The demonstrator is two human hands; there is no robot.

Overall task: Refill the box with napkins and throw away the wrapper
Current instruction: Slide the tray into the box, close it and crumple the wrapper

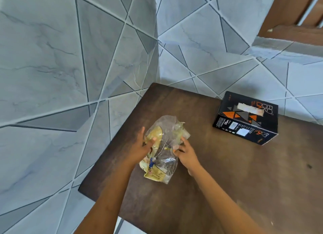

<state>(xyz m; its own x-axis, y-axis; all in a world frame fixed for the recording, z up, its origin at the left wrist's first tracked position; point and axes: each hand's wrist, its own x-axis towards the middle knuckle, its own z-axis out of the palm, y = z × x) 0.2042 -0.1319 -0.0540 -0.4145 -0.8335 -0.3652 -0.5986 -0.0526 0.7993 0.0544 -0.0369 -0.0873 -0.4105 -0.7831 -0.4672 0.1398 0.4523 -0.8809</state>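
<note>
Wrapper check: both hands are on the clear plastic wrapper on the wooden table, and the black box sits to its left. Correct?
Not quite. In the head view the black box sits right of the wrapper. Both the left hand and right hand do grip it on the wooden table.

Single head view, looking steeply down, close over table (227,172) corner; tiled floor (43,76) beyond.

Dark wood table (218,172) on grey geometric-tile floor (52,59); brown door frame (293,15), prob., top rt.
</note>
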